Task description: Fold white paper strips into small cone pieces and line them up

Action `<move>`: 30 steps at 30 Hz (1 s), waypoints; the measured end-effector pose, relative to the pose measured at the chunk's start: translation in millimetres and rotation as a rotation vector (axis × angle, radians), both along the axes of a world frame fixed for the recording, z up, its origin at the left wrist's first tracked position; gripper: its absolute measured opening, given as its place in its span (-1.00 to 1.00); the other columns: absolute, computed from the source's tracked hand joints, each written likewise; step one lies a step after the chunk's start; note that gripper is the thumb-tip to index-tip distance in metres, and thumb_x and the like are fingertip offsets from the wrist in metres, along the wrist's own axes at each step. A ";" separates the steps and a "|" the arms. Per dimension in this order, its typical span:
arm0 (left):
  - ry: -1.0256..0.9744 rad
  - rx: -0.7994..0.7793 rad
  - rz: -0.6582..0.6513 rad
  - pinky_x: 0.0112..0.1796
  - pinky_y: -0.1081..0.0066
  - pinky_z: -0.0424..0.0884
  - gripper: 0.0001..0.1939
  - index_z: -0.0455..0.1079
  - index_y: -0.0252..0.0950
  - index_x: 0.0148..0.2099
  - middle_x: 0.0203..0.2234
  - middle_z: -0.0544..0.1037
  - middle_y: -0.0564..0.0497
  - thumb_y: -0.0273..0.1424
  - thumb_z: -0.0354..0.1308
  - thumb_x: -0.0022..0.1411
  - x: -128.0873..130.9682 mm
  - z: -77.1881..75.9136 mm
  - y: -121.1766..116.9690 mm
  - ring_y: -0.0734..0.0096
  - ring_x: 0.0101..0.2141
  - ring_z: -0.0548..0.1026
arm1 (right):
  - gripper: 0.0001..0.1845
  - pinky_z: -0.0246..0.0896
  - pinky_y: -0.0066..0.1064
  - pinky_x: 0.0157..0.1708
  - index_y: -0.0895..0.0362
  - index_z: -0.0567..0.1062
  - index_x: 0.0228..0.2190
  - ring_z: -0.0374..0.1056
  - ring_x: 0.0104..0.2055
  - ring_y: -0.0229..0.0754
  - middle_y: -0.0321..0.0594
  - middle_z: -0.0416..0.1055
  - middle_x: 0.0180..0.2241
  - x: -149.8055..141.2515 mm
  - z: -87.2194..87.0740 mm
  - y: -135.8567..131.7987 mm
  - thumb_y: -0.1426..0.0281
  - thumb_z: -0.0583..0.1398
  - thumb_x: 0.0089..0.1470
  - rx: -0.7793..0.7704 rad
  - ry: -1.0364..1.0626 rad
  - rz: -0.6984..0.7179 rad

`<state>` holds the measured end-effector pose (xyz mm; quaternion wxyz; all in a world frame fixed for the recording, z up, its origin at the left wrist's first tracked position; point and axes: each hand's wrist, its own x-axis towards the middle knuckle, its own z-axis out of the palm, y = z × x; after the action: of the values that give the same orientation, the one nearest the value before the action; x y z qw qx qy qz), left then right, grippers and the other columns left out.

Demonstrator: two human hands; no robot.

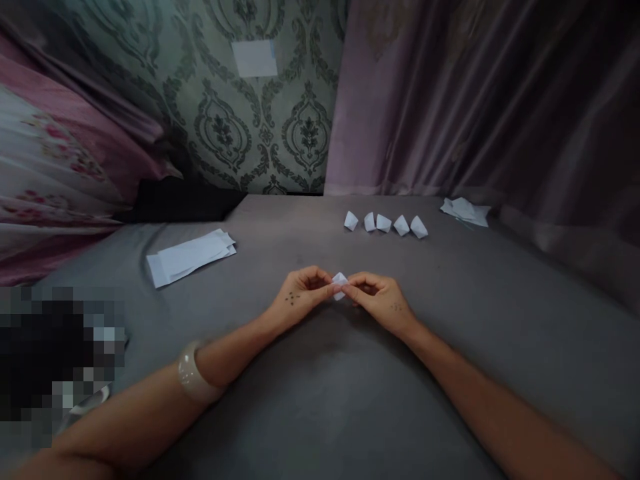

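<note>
So, closest to me first: both arms reach in from the bottom, and a pale, glossy bangle sits on the left forearm, a good way back from the left hand. Off to the left of that arm there's a pixelated patch, so I can't tell what's in it.

The left hand is pinching one side of a small folded white paper between thumb and fingers, and the right hand has the other side pinched the same way. The thumb tips nearly meet over the paper, right between the two hands. Both hands have dark dots on the back, fainter on the right one. All this is just above a grey surface.

Past the left hand, out to its left, some white paper strips lie overlapped in a slanted pile. Beyond the right hand there's a loose row of five folded paper pieces, the leftmost set a bit apart. Farther out to the right of that hand are some loose white papers.

Way past the left hand lies something black and flat. Behind it all: patterned wallpaper with a white rectangle on it, a mauve curtain beyond the right hand and floral fabric far left.
</note>
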<state>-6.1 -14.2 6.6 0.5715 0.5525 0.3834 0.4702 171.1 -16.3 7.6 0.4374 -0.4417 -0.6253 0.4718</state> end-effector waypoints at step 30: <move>0.014 -0.138 0.011 -0.47 0.51 0.21 -0.75 0.41 -0.39 -0.41 -0.59 0.47 0.03 -0.27 0.25 0.09 2.4 5.4 -3.5 0.57 -0.55 0.34 | -0.55 0.15 -0.47 -0.57 0.15 0.42 -0.54 0.26 -0.61 -0.35 -0.31 0.37 -0.61 -10.9 7.5 -9.9 0.01 0.16 0.02 -0.213 -0.064 0.106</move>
<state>-3.6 -17.7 12.0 0.6030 0.5130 0.4217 0.4420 160.2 -26.2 15.2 0.3423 -0.4667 -0.6075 0.5440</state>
